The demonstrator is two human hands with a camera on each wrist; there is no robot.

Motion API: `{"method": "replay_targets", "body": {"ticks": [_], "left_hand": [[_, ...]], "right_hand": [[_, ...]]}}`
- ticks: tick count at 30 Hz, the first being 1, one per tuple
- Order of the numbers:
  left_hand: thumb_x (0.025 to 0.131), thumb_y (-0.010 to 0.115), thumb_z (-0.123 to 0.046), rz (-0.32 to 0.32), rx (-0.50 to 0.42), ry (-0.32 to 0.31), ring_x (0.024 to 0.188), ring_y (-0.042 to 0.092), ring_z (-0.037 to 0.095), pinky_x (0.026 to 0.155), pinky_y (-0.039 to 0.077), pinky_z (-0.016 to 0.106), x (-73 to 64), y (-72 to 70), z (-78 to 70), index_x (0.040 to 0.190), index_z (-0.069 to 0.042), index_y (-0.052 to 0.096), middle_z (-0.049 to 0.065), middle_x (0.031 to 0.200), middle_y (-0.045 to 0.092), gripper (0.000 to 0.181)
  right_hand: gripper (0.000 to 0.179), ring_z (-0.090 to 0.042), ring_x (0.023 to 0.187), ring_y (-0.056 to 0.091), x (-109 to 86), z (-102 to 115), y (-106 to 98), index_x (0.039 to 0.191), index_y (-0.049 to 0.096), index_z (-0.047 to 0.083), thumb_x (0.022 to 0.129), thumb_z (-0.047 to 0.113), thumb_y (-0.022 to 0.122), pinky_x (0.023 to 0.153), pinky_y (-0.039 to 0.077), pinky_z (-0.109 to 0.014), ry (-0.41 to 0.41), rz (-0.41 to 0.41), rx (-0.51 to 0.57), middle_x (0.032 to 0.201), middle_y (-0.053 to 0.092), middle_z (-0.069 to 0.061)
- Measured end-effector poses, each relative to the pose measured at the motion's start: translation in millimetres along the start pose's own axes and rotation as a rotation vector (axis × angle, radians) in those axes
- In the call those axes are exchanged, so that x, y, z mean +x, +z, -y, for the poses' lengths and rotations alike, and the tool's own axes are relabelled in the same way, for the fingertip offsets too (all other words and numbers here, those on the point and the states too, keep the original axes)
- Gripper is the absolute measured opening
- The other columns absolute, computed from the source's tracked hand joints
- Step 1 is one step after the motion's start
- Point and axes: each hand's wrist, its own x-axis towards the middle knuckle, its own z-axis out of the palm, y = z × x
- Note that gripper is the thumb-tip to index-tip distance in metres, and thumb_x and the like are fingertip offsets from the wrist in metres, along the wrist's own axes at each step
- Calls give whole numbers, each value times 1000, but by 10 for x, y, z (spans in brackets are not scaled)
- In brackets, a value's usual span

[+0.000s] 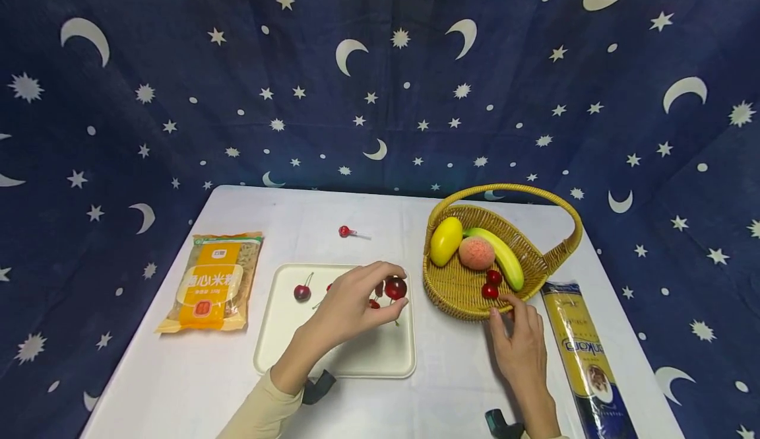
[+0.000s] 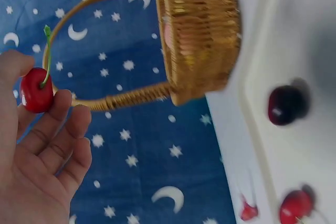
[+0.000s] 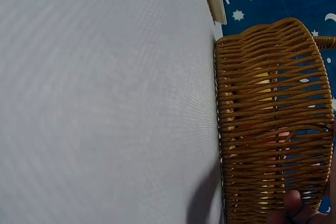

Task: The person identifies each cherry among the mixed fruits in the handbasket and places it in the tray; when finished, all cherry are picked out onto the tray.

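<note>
My left hand (image 1: 356, 300) pinches a red cherry (image 2: 37, 90) with a green stem between thumb and fingertips, above the right side of a cream tray (image 1: 270, 353). Another dark cherry (image 1: 302, 293) lies in the tray, and more sit partly hidden under the hand. At the front rim of the wicker basket (image 1: 445, 287), my right hand (image 1: 521, 343) grips the edge; its thumb shows outside the weave in the right wrist view. Inside the basket are a yellow fruit (image 1: 446, 241), a peach (image 1: 477, 253), a banana (image 1: 503, 257) and two cherries (image 1: 489, 291).
A bag of dry food (image 1: 208, 284) with an orange label lies left of the tray. Right of the basket is a long yellow-and-blue packet (image 1: 584, 353). Behind the tray lies a small red round thing (image 1: 344, 231) with a pale stick. A starry cloth (image 1: 380, 96) hangs behind.
</note>
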Motion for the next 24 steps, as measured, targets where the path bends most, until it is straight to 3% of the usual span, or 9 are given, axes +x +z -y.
{"method": "replay_targets", "body": {"ticks": [6,11,19,24], "left_hand": [[88,84,-23,-69,29,-75,78,61,7,69,48,19,-354,-91,180,120,-19,68,-12,96,72,35],[87,85,-21,-104,46,-175,79,63,6,72,52,23,-694,-159,362,121,-19,69,-14,95,72,37],[87,86,-24,-61,140,-406,73,56,3,64,45,20,-1193,-287,592,123,-21,68,-15,92,70,41],[86,87,-26,-18,224,-464,72,57,2,63,44,20,-1381,-313,713,122,-21,69,-12,94,73,41]], "right_hand": [[37,-28,98,48,-4,-18,-7,137,61,10,104,27,65,77,37,-42,8,3,-7,107,57,-14],[38,-27,97,48,1,-20,-12,137,62,8,104,26,66,76,36,-42,-6,-3,-5,106,58,-14],[38,-27,97,48,3,-18,5,137,62,8,104,26,66,76,36,-43,-11,-3,-2,106,58,-15],[37,-28,97,48,3,-19,8,136,61,8,104,25,66,77,36,-42,-9,-3,3,106,58,-16]]}}
